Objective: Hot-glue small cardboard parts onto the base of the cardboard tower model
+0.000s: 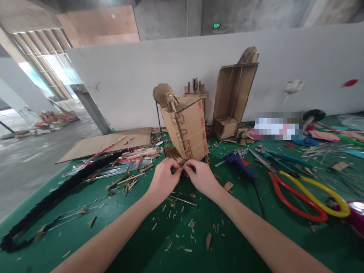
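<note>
My left hand (165, 177) and my right hand (199, 176) meet at the middle of the table, fingertips pinched close together. Between them is a small brown piece that looks like cardboard, mostly hidden by the fingers. Right behind the hands a cardboard box model (193, 127) stands tilted, its lower front edge near my fingertips. A round cardboard wheel (163, 94) sits at its top left, and a dark cord (158, 121) hangs down from it. Below the hands a thin metal rod (183, 201) lies on the green table (136, 239).
Scissors with red and yellow handles (301, 197), teal-handled pliers (290, 157) and a blue glue gun (240, 165) lie to the right. A tall open cardboard box (234, 100) stands behind. On the left are a black fuzzy strip (65, 187), wooden sticks (132, 180) and a flat cardboard sheet (110, 142).
</note>
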A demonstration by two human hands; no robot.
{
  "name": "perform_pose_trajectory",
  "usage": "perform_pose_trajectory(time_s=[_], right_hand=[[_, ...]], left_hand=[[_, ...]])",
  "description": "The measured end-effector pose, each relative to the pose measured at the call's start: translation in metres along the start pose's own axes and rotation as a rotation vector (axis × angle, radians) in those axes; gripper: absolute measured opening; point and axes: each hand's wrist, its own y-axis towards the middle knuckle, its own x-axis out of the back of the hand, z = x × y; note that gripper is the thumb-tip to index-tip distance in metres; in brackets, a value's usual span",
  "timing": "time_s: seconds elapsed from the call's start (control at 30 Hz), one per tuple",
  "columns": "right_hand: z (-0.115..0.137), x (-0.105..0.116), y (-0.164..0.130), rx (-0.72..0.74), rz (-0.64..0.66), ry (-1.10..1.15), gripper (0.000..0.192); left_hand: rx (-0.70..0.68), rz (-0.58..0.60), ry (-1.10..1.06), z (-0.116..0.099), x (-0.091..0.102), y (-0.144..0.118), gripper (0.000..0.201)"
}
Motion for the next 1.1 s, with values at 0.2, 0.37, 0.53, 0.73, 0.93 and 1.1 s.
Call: perform_pose_trajectory(time_s=[0.2,0.37,0.53,0.73,0.93,1.1], right_hand=[[0.004,0.000,-0.001,-0.050,-0.030,0.001,0.016],[0.003,-0.001,-0.001,-0.101,-0.044,0.012,0.017],[0.003,-0.002,-0.001,-0.116,-0.051,0.028,0.015],[0.002,-0.002,-0.001,-0.094,-0.038,0.042,0.014],[0.004,0.001,-0.003,-0.105,-0.072,0.011,0.016],[0.006,0.005,-0.004,-0.153,-0.103,-0.008,0.019]], left_hand=[[0.032,-0.027,-0.010,0.000,-0.005,0.000,0.010],[0.085,-0.051,-0.120,0.002,-0.008,-0.001,0.010],[-0.004,-0.037,-0.108,0.004,-0.009,-0.003,0.025],[-0.067,-0.023,-0.046,0.004,-0.012,-0.003,0.025],[-0.032,-0.026,-0.060,0.001,-0.017,-0.001,0.031],[-0.017,-0.009,-0.054,-0.009,-0.019,-0.002,0.038]])
